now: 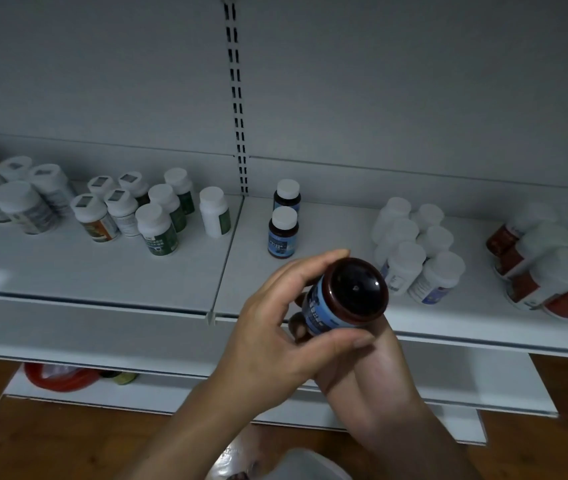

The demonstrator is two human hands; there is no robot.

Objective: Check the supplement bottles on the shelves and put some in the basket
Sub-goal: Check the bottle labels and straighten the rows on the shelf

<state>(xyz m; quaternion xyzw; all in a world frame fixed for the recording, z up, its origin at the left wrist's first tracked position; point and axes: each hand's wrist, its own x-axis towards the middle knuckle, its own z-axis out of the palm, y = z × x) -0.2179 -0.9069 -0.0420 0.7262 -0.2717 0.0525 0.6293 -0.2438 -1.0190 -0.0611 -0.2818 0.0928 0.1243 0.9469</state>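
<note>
I hold a dark brown bottle with a blue label [343, 296] in front of the shelf, its round base turned toward me. My left hand [275, 337] grips it from the left with thumb and fingers around its side. My right hand [365, 362] holds it from below and behind, mostly hidden by the bottle. Two matching brown bottles with white caps [283, 232] stand upright on the shelf [109, 271] just behind. No basket is clearly in view.
White-capped bottles with green labels [158, 230] and grey ones [23, 206] stand at left. White bottles [410, 258] and red-labelled bottles [545, 268] crowd the right. A red object [61, 377] lies on the lowest shelf. Wooden floor below.
</note>
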